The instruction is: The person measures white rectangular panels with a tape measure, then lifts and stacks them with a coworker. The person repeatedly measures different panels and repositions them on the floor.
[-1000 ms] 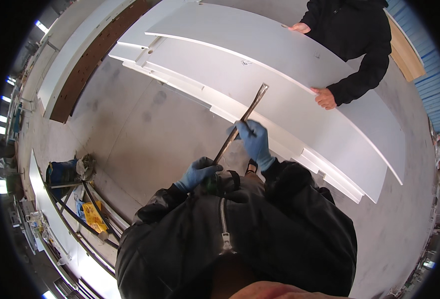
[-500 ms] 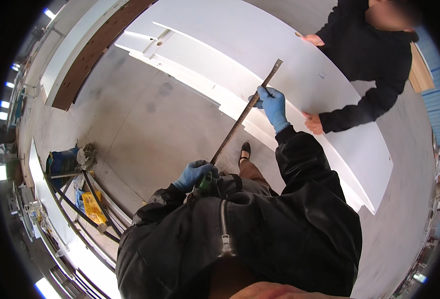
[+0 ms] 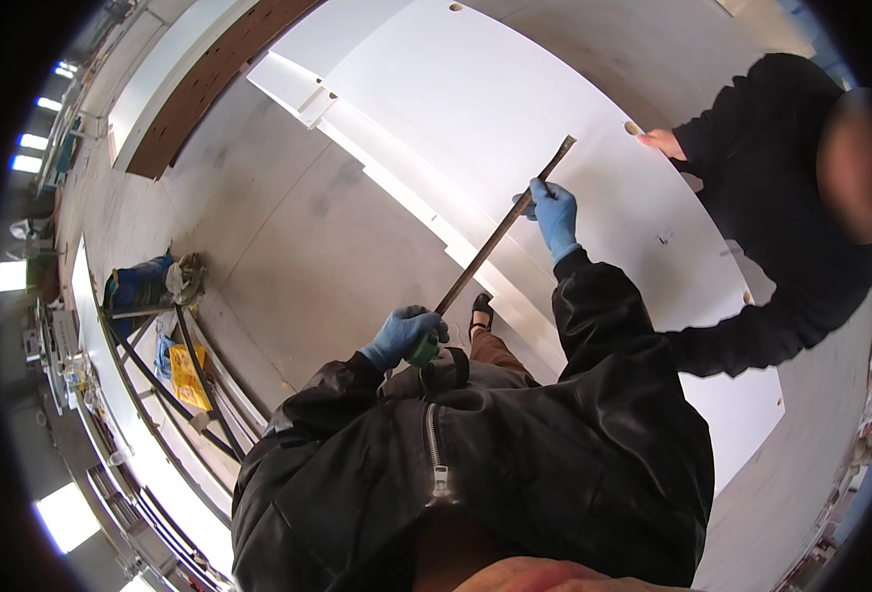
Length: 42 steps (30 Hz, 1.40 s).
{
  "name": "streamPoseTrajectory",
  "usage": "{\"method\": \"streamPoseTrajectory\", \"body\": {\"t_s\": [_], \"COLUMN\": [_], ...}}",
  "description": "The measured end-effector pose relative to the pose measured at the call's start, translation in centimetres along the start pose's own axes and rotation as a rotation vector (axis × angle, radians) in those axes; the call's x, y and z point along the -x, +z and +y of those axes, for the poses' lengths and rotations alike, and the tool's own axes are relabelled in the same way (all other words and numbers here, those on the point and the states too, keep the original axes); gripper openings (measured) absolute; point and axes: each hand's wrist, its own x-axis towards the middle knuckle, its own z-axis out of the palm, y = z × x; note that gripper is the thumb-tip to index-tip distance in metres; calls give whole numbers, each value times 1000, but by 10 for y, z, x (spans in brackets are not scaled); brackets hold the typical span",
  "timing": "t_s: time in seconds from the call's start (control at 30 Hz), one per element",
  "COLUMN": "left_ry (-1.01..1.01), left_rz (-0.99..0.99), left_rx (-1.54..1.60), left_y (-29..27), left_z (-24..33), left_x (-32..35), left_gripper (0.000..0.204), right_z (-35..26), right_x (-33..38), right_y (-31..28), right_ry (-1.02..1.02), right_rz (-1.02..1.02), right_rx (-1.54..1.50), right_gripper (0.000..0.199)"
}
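Observation:
A tape measure runs between my blue-gloved hands, its worn dark blade [image 3: 491, 250] drawn out on a slant. My left hand [image 3: 396, 337] is closed around its green case [image 3: 423, 348], close to my waist. Higher and to the right, my right hand [image 3: 556, 219] pinches the blade a little short of its free end. That end reaches over a large white panel [image 3: 475, 89], which has several round holes near its far edge. Whether the blade touches the panel, I cannot tell. My fingers partly cover the case.
At the right a co-worker [image 3: 771, 197] in black has a hand on the panel's far edge. White-and-brown boards [image 3: 204, 84] lie at the upper left. A dark metal frame [image 3: 194, 370] with a blue bag [image 3: 140, 283] and a yellow packet [image 3: 190, 378] stands at the left.
The co-worker has shifted right, and the white panel's broad face shows more, with its far-edge holes in view. I still hold the drawn-out tape; both hands sit slightly further right in view.

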Motion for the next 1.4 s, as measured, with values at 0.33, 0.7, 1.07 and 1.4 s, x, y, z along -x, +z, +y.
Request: {"method": "streamPoseTrajectory", "body": {"t_s": [0.33,0.7,1.07,1.4], "left_ry": [298,177,60,62], "left_rz": [22,50,-52,257], "left_rx": [-282,-134,-16,65], "left_y": [14,19,-1,-30], "left_z": [68,100,132,146], "left_x": [-78,-128,-154,-196], "left_gripper": [26,25,28,21], "right_z": [2,8,12,-4], "right_x": [-116,-194,-197,-244], "right_y": [-16,-26,-26,-28], "right_ry": [38,18,112,-154], "right_rz": [78,76,149,282], "right_rx": [-47,302,152,600], "right_gripper": [30,37,35,37]}}
